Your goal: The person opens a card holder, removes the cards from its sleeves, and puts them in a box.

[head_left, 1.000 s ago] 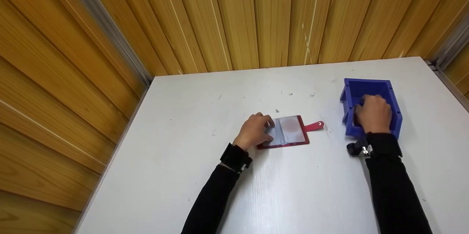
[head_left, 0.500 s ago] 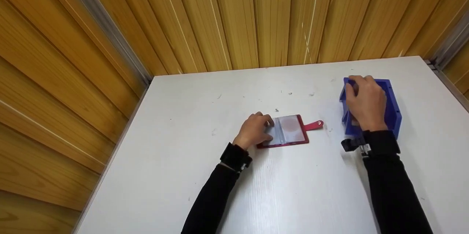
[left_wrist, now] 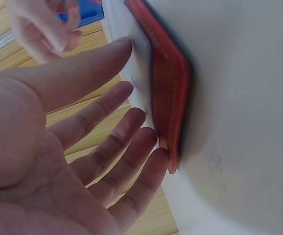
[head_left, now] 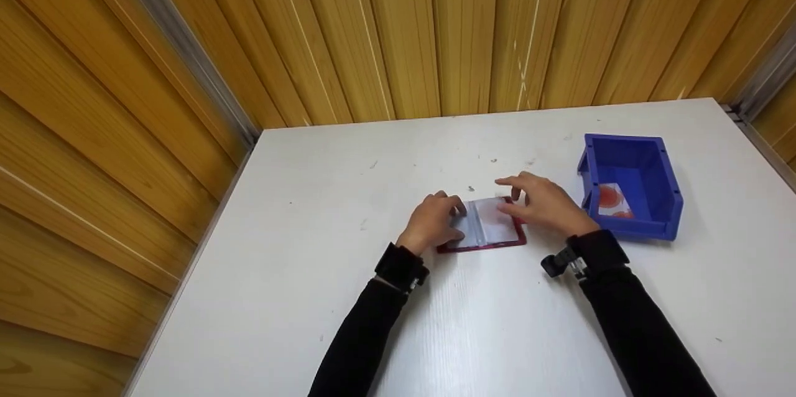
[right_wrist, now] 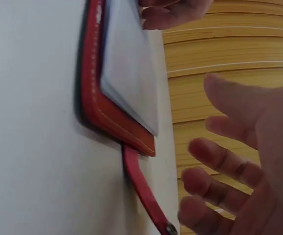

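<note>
So at the bottom of the frame two black sleeves (head_left: 362, 338) are reaching up from the edge, and just past them, around the middle, the left hand (head_left: 429, 224) is staying put: fingers loosely bent, not wrapping round anything, fingertips resting on the left page of the red holder (head_left: 494, 228). That holder's lying unfolded on the bench (head_left: 336, 198), clear pages up.

The big change is the right hand (head_left: 547, 203). A second ago it was down in the bin, then coming up over the bin's left edge, and now it's hanging over the holder's right side, thumb overlapping that page. Right wrist view's showing its fingers spread and slightly bent, holding nothing. Can't tell if the thumb's actually touching. The strap (right_wrist: 143, 188) is poking out below the holder there.

Further off, at right, the bin (head_left: 643, 185) is sitting with no hand in it, so the card (head_left: 610, 198) is showing properly, in its lower left corner. To me that's meaning the work is shifting from bin back to holder, with nothing being carried over.
</note>
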The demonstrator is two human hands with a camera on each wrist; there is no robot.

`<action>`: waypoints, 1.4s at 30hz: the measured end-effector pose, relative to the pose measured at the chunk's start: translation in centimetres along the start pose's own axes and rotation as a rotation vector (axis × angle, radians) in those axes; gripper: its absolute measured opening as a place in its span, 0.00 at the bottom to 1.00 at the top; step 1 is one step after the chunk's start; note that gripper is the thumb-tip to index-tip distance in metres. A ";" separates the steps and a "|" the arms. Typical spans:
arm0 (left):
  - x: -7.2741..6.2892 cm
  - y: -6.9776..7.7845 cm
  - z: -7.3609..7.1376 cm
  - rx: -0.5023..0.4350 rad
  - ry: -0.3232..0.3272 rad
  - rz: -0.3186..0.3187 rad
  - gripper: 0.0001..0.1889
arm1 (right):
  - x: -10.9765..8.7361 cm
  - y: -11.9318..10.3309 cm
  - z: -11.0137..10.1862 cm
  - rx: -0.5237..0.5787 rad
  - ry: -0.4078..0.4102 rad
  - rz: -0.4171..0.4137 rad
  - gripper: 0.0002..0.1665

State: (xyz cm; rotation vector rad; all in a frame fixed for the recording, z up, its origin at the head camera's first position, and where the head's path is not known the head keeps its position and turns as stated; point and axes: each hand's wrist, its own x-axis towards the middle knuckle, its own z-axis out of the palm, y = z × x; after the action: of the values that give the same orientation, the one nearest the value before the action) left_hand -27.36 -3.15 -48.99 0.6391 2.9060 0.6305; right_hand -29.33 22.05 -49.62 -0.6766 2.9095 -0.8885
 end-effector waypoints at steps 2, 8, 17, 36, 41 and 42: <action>0.0 0.0 0.0 0.006 0.002 -0.002 0.20 | 0.0 0.0 0.6 -0.013 -0.077 0.014 0.40; 0.0 0.1 0.1 0.006 0.004 -0.004 0.20 | 0.0 0.5 1.4 -0.037 -0.155 0.065 0.46; 0.0 0.1 0.1 -0.001 -0.001 -0.007 0.20 | -0.1 1.0 1.8 0.024 -0.135 0.088 0.39; 0.1 0.1 0.1 -0.014 0.006 -0.003 0.20 | -0.1 2.2 2.1 0.130 -0.091 0.070 0.39; 0.0 0.1 0.1 -0.010 0.001 -0.010 0.20 | 0.0 2.0 2.4 0.165 -0.046 0.049 0.29; 0.0 0.1 0.1 -0.007 0.000 -0.012 0.20 | 0.1 2.0 2.4 0.173 -0.030 0.041 0.26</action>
State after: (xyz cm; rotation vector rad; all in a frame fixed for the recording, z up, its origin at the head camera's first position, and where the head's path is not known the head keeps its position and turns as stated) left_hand -27.34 -3.05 -49.07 0.6201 2.9035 0.6395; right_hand -29.87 22.19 -52.68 -0.6092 2.7677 -1.0989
